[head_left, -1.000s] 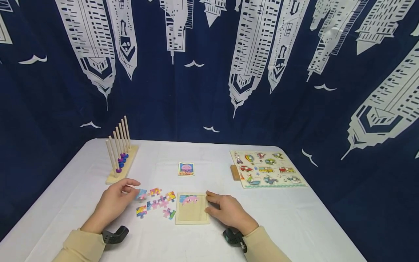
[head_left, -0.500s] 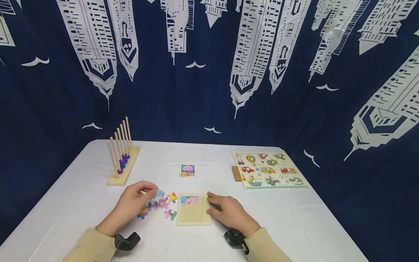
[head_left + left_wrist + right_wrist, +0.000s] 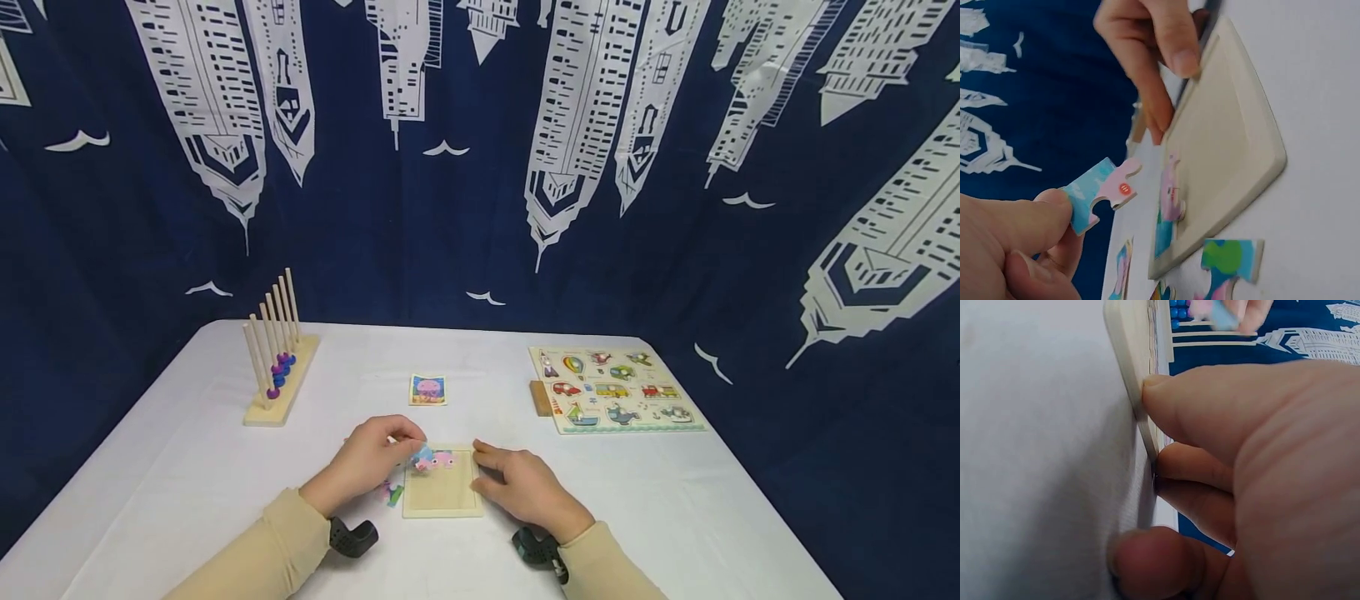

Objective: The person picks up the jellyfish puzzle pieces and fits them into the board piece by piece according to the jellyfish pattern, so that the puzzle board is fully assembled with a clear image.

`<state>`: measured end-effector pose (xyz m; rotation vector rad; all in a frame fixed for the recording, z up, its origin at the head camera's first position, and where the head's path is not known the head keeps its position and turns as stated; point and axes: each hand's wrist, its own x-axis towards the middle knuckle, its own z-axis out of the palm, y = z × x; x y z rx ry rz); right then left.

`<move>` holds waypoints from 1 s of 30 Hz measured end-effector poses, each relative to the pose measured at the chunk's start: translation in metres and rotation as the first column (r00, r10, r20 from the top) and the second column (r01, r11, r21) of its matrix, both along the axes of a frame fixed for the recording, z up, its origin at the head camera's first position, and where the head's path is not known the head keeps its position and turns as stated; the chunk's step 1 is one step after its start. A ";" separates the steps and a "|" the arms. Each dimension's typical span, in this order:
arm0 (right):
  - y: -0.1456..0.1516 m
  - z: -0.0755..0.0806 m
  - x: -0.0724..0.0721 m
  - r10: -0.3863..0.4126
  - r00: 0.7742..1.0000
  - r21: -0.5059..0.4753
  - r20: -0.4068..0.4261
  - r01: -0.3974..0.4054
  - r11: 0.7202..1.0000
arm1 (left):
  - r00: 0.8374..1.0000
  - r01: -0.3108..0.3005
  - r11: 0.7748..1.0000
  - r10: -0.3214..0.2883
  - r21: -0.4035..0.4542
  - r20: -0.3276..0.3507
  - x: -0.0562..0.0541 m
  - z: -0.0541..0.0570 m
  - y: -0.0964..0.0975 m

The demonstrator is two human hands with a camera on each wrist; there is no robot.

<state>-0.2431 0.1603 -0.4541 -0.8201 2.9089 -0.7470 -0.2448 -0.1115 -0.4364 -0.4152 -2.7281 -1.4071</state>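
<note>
My left hand (image 3: 375, 457) pinches a jigsaw piece (image 3: 1100, 190), blue with a pink part and a red eye, between thumb and fingers. In the head view it hovers over the upper left of a square wooden puzzle tray (image 3: 442, 496). Inside the tray, a pink-and-blue piece (image 3: 1169, 190) lies along its back edge. With its fingertips, my right hand (image 3: 528, 487) holds the tray's right edge. Loose puzzle pieces, one with a green patch (image 3: 1229, 259), lie left of the tray, mostly hidden by my left hand in the head view.
A small picture card (image 3: 428, 390) lies behind the tray. At the back left stands a wooden peg rack (image 3: 281, 392) with purple and blue beads. A vehicle puzzle board (image 3: 622, 392) rests on a brown block (image 3: 540, 398) at the right. A dark printed curtain hangs behind.
My left hand has moved right with the pinched piece, from beside the loose pieces to over the tray's upper left. My right hand has stayed at the tray's edge.
</note>
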 end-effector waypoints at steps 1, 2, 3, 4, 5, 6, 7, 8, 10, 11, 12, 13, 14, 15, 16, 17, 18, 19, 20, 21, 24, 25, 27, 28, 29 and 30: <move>0.000 0.000 0.000 -0.001 1.000 -0.001 0.000 0.001 1.000 | 1.000 0.008 1.000 -0.008 -0.025 -0.007 -0.003 0.000 0.004; 0.000 0.000 0.000 0.000 1.000 -0.002 0.000 0.000 1.000 | 1.000 0.017 0.999 -0.018 -0.043 -0.011 -0.006 0.000 0.007; 0.000 0.000 0.000 0.000 1.000 -0.003 0.002 0.000 1.000 | 0.999 0.029 0.998 -0.030 -0.062 -0.014 -0.009 0.000 0.011; 0.000 -0.001 0.000 0.002 1.000 -0.003 0.003 -0.002 1.000 | 0.999 0.046 0.996 -0.047 -0.079 -0.018 -0.012 0.000 0.014; 0.000 -0.001 0.000 0.001 1.000 -0.003 0.003 -0.001 1.000 | 0.998 0.064 0.994 -0.065 -0.089 -0.010 -0.014 0.000 0.018; 0.000 -0.001 0.000 0.001 1.000 -0.003 0.003 -0.001 1.000 | 0.996 0.083 0.992 -0.084 -0.094 -0.002 -0.016 0.001 0.021; 0.001 -0.001 0.000 0.001 1.000 -0.003 0.001 -0.001 1.000 | 0.995 0.099 0.990 -0.099 -0.101 0.005 -0.018 0.000 0.024; 0.001 -0.002 0.001 0.002 1.000 -0.002 -0.002 -0.002 1.000 | 0.993 0.114 0.988 -0.114 -0.105 0.011 -0.020 0.000 0.028; 0.002 -0.002 0.001 0.004 1.000 0.001 -0.014 -0.004 1.000 | 0.990 0.142 0.983 -0.141 -0.119 0.022 -0.024 -0.001 0.035; 0.002 -0.003 0.001 0.006 1.000 -0.001 -0.021 -0.006 1.000 | 0.989 0.150 0.981 -0.147 -0.125 0.029 -0.025 -0.002 0.038; 0.002 -0.003 0.001 0.009 1.000 -0.004 -0.027 -0.009 1.000 | 0.988 0.155 0.978 -0.153 -0.139 0.026 -0.027 -0.003 0.042; 0.002 -0.003 0.000 0.012 0.999 -0.007 -0.033 -0.012 1.000 | 0.987 0.159 0.975 -0.157 -0.156 0.021 -0.028 -0.004 0.045; 0.002 -0.003 0.000 0.014 0.999 -0.009 -0.036 -0.015 1.000 | 0.986 0.164 0.972 -0.164 -0.170 0.014 -0.030 -0.005 0.048; 0.003 -0.003 0.000 0.020 0.999 -0.011 -0.040 -0.020 1.000 | 0.985 0.168 0.968 -0.170 -0.186 0.003 -0.030 -0.006 0.051; 0.003 -0.003 0.000 0.024 0.999 -0.014 -0.041 -0.025 1.000 | 0.985 0.167 0.964 -0.173 -0.206 -0.011 -0.031 -0.008 0.054; 0.003 -0.003 0.000 0.028 0.999 -0.016 -0.041 -0.028 0.999 | 0.984 0.166 0.960 -0.175 -0.224 -0.023 -0.032 -0.009 0.056; 0.003 -0.003 0.000 0.030 0.999 -0.018 -0.040 -0.031 0.999 | 0.983 0.166 0.956 -0.179 -0.243 -0.035 -0.032 -0.010 0.059; 0.003 -0.003 0.000 0.032 0.999 -0.021 -0.039 -0.033 0.999 | 0.982 0.166 0.952 -0.185 -0.257 -0.049 -0.032 -0.011 0.060; 0.003 -0.003 0.000 0.034 0.999 -0.022 -0.039 -0.035 0.999 | 0.981 0.165 0.949 -0.187 -0.269 -0.057 -0.033 -0.012 0.062; 0.003 -0.002 0.000 0.036 0.999 -0.025 -0.041 -0.037 0.999 | 0.981 0.160 0.946 -0.184 -0.284 -0.063 -0.034 -0.013 0.063; 0.002 -0.001 -0.001 0.037 0.999 -0.029 -0.039 -0.038 0.999 | 0.981 0.153 0.940 -0.181 -0.305 -0.064 -0.036 -0.014 0.064; 0.002 0.000 -0.001 0.038 0.999 -0.026 -0.039 -0.039 0.999 | 0.982 0.154 0.939 -0.181 -0.308 -0.062 -0.037 -0.014 0.064; 0.002 0.000 0.000 0.041 0.998 -0.022 -0.040 -0.041 0.999 | 0.982 0.156 0.940 -0.181 -0.303 -0.057 -0.039 -0.014 0.063; 0.002 0.000 0.000 0.041 0.998 -0.020 -0.040 -0.042 0.999 | 0.982 0.155 0.943 -0.180 -0.295 -0.060 -0.039 -0.015 0.063; 0.002 0.000 0.000 0.041 0.998 -0.017 -0.040 -0.041 0.999 | 0.982 0.150 0.946 -0.176 -0.287 -0.067 -0.039 -0.015 0.063; 0.002 0.000 0.000 0.039 0.998 -0.013 -0.040 -0.040 0.999 | 0.983 0.142 0.950 -0.168 -0.278 -0.073 -0.039 -0.016 0.063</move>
